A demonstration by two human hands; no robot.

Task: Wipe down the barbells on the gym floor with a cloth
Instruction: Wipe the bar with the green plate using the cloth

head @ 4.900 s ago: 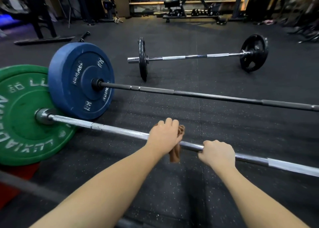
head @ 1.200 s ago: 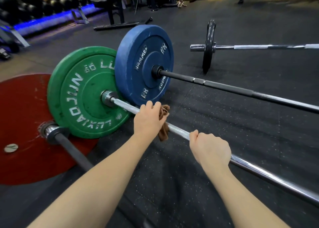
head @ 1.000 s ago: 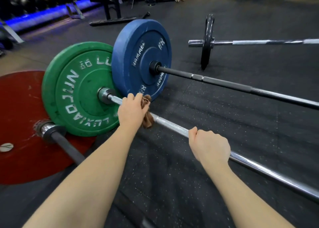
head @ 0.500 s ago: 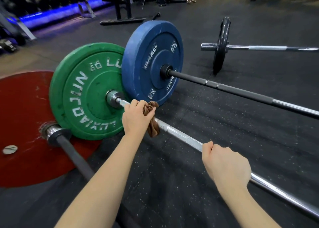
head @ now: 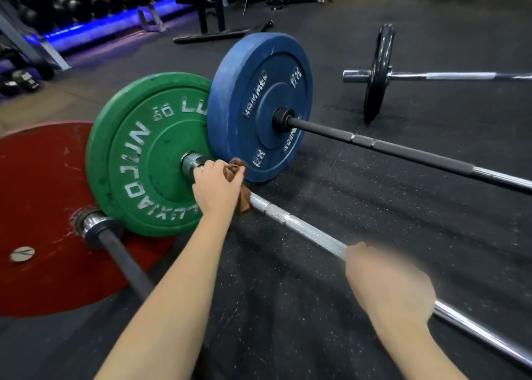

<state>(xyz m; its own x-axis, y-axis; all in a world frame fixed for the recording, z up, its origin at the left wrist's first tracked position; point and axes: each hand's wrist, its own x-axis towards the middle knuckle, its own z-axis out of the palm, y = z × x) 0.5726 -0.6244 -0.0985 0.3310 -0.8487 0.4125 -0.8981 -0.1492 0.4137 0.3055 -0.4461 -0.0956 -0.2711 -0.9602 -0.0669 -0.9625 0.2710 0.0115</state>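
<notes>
A silver barbell [head: 302,230] with a green plate [head: 138,161] lies across the rubber floor. My left hand [head: 217,188] grips a brown cloth [head: 240,189] wrapped round that bar, right beside the green plate's collar. My right hand [head: 388,281], blurred, grips the same bar further to the right. Behind it lies a black barbell [head: 403,152] with a blue plate [head: 259,103]. A third barbell [head: 449,76] with a thin black plate [head: 378,71] lies farther back on the right. Nearest me, a dark bar [head: 121,261] carries a red plate [head: 37,212].
A dumbbell rack [head: 72,2] with blue underlighting runs along the back left. A dark equipment stand [head: 211,14] with a flat base stands behind the blue plate. Open black rubber flooring [head: 288,307] lies between the bars.
My left hand has slid the cloth along the silver bar leftward, up to the green plate's collar. My right hand has kept its grip on the bar.
</notes>
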